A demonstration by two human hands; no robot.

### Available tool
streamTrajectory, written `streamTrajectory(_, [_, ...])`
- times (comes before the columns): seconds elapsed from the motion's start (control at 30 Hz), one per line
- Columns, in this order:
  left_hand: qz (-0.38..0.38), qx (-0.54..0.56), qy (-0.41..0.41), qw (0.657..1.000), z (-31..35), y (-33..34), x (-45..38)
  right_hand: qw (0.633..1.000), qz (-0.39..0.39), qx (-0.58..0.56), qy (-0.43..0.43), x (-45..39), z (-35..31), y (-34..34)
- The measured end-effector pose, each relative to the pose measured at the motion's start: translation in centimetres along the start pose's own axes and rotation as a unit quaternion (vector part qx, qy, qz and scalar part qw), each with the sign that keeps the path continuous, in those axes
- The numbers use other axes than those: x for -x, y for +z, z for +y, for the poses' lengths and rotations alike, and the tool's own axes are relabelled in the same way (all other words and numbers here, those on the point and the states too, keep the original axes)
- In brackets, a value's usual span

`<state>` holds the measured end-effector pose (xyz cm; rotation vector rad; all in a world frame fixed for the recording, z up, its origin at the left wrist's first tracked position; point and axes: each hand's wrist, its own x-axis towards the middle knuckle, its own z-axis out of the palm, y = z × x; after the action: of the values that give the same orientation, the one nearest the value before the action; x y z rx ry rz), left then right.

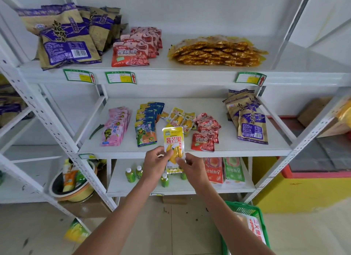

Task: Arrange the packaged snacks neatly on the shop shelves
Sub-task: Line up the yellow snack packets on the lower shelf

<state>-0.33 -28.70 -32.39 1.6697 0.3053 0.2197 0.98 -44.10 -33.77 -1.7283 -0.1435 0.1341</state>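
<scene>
Both-handed, left hand (pixel 154 162) and right hand (pixel 190 166) pinch mango packet (pixel 173 140) (upright) over shelf edge (pixel 133 155).

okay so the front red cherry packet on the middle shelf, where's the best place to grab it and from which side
Probably pinch the near bottom edge of the front red cherry packet, coming from the shelf's open front. It lies flat, overlapped at its top by the packets behind, and that edge sits by the middle shelf lip.

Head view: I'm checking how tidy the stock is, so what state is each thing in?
Yellow mango packet: upright, pinched by both hands.
Left hand: pinching the packet.
Right hand: pinching the packet.
Yellow packets on the middle shelf: jumbled.
Pink packets: neat overlapping row.
Blue packets: neat overlapping row.
Gold packets on the top shelf: lying flat, stacked.
</scene>
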Motion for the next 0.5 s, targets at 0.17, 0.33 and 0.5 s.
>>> streamTrajectory(0.17, [0.043, 0.002, -0.018, 0.999, 0.0, 0.3, 0.3, 0.994, 0.073, 0.077, -0.018, 0.2, -0.4, 0.2])
streamTrajectory(0.33, [-0.068, 0.024, -0.098, 0.992, 0.7, 0.8, 0.2, 0.957, -0.011, 0.255, -0.139, 1.5, -0.3, 1.7])
streamTrajectory(0.5, [-0.067, 0.075, -0.118, 0.988, -0.8, -1.7, -0.9, 0.994, 0.062, 0.078, -0.036, 2.4, 1.6, 1.1])
